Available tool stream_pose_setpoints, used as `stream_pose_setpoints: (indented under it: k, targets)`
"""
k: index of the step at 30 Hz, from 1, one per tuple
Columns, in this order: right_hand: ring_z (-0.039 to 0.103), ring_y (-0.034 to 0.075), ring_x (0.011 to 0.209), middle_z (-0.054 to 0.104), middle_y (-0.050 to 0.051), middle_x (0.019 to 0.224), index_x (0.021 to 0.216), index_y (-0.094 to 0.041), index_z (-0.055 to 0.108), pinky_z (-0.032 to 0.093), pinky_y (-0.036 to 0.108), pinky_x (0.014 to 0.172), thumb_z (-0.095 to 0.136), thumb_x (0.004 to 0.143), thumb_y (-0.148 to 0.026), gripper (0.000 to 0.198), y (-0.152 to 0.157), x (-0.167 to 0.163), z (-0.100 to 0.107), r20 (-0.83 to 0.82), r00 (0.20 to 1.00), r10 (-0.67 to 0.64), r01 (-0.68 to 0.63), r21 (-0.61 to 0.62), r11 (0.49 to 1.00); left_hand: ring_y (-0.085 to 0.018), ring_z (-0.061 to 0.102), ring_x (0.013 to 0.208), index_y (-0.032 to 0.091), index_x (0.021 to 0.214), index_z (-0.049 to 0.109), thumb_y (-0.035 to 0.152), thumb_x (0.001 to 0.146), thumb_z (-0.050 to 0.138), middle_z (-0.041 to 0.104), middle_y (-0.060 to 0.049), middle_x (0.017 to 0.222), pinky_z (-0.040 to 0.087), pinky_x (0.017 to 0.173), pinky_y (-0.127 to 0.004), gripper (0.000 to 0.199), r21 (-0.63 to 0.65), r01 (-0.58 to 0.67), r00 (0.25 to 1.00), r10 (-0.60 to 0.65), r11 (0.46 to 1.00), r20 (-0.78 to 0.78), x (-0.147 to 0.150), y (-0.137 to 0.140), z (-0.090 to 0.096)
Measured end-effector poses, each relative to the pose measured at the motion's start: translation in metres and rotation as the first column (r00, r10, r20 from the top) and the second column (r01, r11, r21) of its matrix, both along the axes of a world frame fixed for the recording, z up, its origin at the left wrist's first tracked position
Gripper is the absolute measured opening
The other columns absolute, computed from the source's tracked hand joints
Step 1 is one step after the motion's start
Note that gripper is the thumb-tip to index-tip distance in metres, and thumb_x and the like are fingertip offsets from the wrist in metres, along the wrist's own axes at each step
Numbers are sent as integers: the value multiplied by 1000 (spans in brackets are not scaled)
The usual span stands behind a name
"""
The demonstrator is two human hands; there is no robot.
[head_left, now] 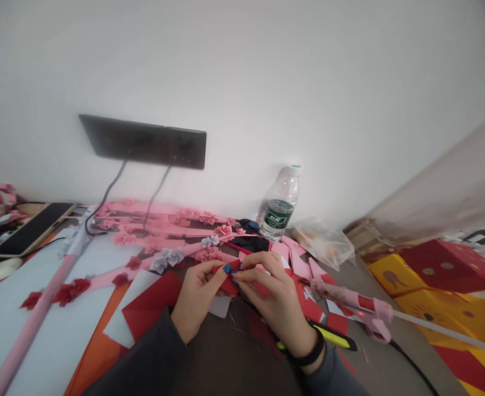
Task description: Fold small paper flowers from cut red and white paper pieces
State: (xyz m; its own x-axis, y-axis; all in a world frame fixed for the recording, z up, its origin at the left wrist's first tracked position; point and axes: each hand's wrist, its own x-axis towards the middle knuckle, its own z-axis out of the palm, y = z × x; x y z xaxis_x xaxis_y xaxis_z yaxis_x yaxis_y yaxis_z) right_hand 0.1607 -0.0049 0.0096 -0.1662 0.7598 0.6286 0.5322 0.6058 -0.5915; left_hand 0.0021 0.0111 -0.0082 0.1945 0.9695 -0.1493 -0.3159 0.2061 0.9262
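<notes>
Between my two hands, over the front of the table, is a small piece of red paper (229, 284). My left hand (199, 291) pinches its left side between thumb and fingers. The fingers of my right hand (269, 291) close on its right side, covering part of it. Red paper sheets (154, 302) lie just left of my left hand. To the right of my right hand rests a pink glue gun (350, 297) with a white glue stick in its back. A yellow and black utility knife (333, 335) lies beside my right wrist.
Pink strips with paper flowers (168, 258) spread across the back. A water bottle (281, 206) stands near the wall. At left are a pink pole (40, 324), a phone (34, 228) and white sheets (73, 308). Yellow and red boxes (444, 291) sit at right.
</notes>
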Motion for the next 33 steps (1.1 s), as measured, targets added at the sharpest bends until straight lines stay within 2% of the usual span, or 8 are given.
stream_pose_setpoints:
  k: [2, 6, 12, 16, 21, 25, 28, 33]
  targets:
    - [61, 21, 85, 64, 6, 90, 80, -23, 71, 46, 36, 75, 64, 92, -27, 15, 0, -1, -1, -129, 992, 14, -24, -77, 997, -15, 65, 56, 14, 87, 79, 49, 71, 81, 73, -4, 66, 57, 56, -25, 39, 25, -14, 999, 15, 1000, -33, -1, 1, -2]
    - [57, 18, 73, 59, 3, 80, 83, -21, 60, 46, 29, 64, 54, 97, -39, 23, 3, -3, -4, -388, 920, -56, -35, -223, 974, -20, 70, 65, 16, 92, 80, 45, 76, 78, 77, -7, 76, 58, 60, -28, 33, 108, -47, 990, 60, 993, -127, -5, 2, -2]
    - [51, 16, 67, 54, 1, 76, 75, -21, 59, 41, 26, 58, 63, 90, -36, 22, 7, -5, -8, -293, 956, 3, -105, -332, 938, -27, 72, 92, 19, 88, 80, 42, 78, 75, 78, -11, 105, 58, 82, -36, 26, 162, 3, 995, 13, 987, -95, -5, -1, 6]
    - [52, 16, 68, 56, 2, 79, 75, -20, 60, 41, 27, 58, 62, 91, -33, 20, 8, -2, -7, -298, 955, 16, -130, -367, 921, -29, 71, 96, 18, 80, 76, 39, 79, 74, 78, -12, 102, 55, 86, -39, 21, 156, 30, 998, -20, 987, -67, -4, -1, 8]
    - [51, 16, 67, 55, 2, 78, 77, -19, 61, 40, 27, 59, 62, 91, -31, 18, 9, 0, -6, -276, 960, 44, -159, -407, 899, -26, 69, 99, 18, 67, 63, 35, 82, 72, 76, -10, 104, 51, 88, -35, 24, 186, 34, 999, -28, 982, -35, -4, 2, 5]
    - [49, 15, 65, 52, 0, 73, 75, -19, 60, 38, 26, 59, 61, 90, -28, 17, 9, -1, -6, -238, 970, 57, -151, -397, 905, -24, 66, 104, 17, 72, 63, 34, 86, 69, 72, -10, 109, 50, 90, -33, 22, 240, 59, 997, -47, 969, -56, -5, 5, 2]
    - [47, 15, 65, 50, 0, 72, 74, -20, 58, 36, 26, 59, 62, 90, -29, 19, 8, -2, -5, -253, 966, 57, -161, -412, 897, -23, 66, 99, 17, 80, 66, 34, 86, 68, 71, -8, 100, 51, 88, -32, 18, 267, 62, 996, -41, 962, -83, -5, 5, 2]
    - [43, 14, 64, 48, -2, 70, 69, -20, 51, 35, 26, 59, 62, 90, -44, 34, 6, -6, -9, -477, 879, -10, -247, -473, 846, -20, 68, 91, 19, 96, 62, 28, 77, 76, 68, -5, 95, 56, 77, -28, 25, 266, -46, 998, 59, 963, -38, -2, 1, 2]
